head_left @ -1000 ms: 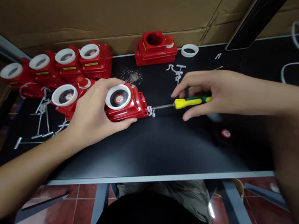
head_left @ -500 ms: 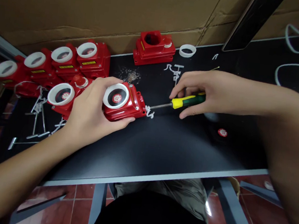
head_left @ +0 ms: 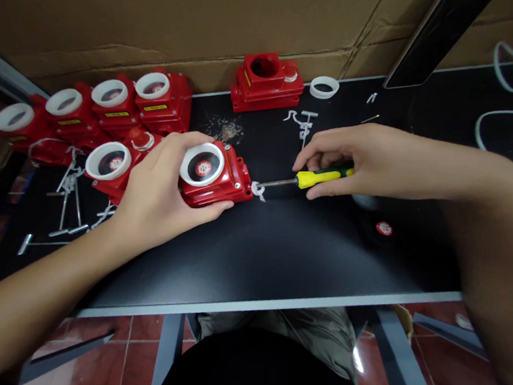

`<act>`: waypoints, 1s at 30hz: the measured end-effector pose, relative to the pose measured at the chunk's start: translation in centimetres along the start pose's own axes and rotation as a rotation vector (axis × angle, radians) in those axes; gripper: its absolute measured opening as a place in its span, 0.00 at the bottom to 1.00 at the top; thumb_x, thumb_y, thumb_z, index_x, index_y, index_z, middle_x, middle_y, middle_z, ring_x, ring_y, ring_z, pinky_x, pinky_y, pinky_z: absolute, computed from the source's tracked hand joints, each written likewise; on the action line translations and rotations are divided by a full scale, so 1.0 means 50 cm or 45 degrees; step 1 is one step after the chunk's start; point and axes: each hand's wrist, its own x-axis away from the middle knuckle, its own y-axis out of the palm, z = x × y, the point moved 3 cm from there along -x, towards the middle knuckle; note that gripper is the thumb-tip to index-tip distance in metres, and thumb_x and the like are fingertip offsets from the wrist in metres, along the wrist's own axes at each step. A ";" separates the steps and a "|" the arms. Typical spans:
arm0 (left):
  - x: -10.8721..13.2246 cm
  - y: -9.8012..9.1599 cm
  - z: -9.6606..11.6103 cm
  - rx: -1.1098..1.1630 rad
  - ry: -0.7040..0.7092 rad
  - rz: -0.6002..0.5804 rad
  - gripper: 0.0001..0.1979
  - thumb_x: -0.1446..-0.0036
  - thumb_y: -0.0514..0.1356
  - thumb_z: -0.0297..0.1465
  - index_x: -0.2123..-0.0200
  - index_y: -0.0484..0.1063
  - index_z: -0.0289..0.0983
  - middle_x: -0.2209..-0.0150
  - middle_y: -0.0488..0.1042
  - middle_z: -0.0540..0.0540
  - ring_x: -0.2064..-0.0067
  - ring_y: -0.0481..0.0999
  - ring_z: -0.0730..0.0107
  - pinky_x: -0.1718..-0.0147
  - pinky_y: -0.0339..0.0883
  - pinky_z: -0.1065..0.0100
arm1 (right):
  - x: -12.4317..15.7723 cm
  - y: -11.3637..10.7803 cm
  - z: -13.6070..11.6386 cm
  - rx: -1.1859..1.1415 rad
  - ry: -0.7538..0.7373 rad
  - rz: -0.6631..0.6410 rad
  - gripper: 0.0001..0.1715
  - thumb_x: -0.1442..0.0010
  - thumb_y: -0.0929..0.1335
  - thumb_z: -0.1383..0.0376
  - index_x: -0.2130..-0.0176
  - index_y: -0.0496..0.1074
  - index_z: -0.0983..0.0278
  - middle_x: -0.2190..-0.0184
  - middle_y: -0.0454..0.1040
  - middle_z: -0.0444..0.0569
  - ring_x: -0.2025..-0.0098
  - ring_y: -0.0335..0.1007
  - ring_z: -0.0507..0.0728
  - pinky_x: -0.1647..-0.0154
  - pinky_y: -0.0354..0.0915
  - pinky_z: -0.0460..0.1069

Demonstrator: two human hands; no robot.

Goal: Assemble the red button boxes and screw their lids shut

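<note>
My left hand grips a red housing with a white ring around a black disc that bears a red-and-white emblem. In my right hand is a screwdriver with a yellow and green handle, held between thumb and fingers. Its metal shaft points left to the right end of the housing. There the tip meets a small curl of white cord; how far the tip goes in is hidden. Another red housing with a white ring sits just left of my left hand.
Several red housings line the back left. One without its ring stands at the back, beside a loose white ring. Metal T-shaped pieces with white cord lie at left. A round emblem disc lies at right, near white cables.
The screwdriver handle has turned, with more yellow showing now. The white cord at its tip has changed shape into a curl. My left hand keeps hold of the housing.
</note>
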 end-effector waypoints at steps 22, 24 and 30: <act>0.014 -0.008 -0.001 0.064 0.014 0.182 0.42 0.42 0.82 0.46 0.32 0.67 0.48 0.37 0.84 0.41 0.39 0.89 0.42 0.41 0.86 0.49 | -0.041 0.114 -0.063 -0.634 -0.019 0.191 0.30 0.48 0.87 0.49 0.53 0.80 0.59 0.53 0.88 0.50 0.57 0.84 0.62 0.57 0.81 0.58; 0.015 -0.005 -0.003 0.067 0.022 0.189 0.44 0.44 0.84 0.47 0.32 0.67 0.46 0.37 0.84 0.41 0.40 0.89 0.43 0.42 0.86 0.50 | -0.040 0.128 -0.072 -0.835 0.078 0.144 0.31 0.47 0.88 0.52 0.55 0.77 0.60 0.62 0.85 0.46 0.68 0.77 0.56 0.75 0.72 0.50; 0.011 -0.002 -0.005 0.105 0.003 0.107 0.42 0.44 0.84 0.44 0.32 0.69 0.48 0.37 0.84 0.41 0.38 0.88 0.40 0.38 0.86 0.44 | -0.017 0.022 -0.051 -1.087 0.016 0.506 0.32 0.51 0.92 0.59 0.56 0.79 0.62 0.68 0.79 0.40 0.79 0.58 0.44 0.83 0.50 0.46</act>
